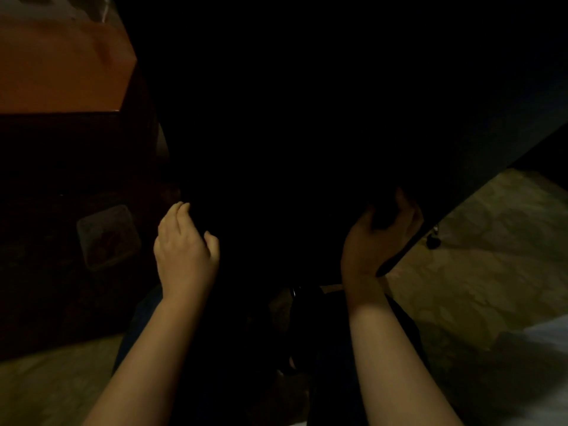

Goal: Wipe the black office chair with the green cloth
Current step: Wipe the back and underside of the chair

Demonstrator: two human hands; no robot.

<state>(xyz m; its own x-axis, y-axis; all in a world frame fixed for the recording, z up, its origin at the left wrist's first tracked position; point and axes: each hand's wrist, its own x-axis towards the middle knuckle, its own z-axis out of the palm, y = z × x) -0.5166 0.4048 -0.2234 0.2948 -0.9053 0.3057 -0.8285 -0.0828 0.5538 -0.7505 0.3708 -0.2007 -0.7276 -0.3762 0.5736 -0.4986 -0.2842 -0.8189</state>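
The black office chair fills the centre and upper right of the dim frame. At centre left, the left hand is shown relaxed beside the chair's dark side, fingers loosely bent, nothing held. At centre right, the right hand is curled round a dark object at the chair's lower edge; its colour cannot be made out.

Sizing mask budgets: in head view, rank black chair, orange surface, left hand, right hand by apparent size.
1. black chair, fills most of the frame.
2. orange surface, cut off by the frame edge.
3. left hand and right hand: look alike, not ranked.
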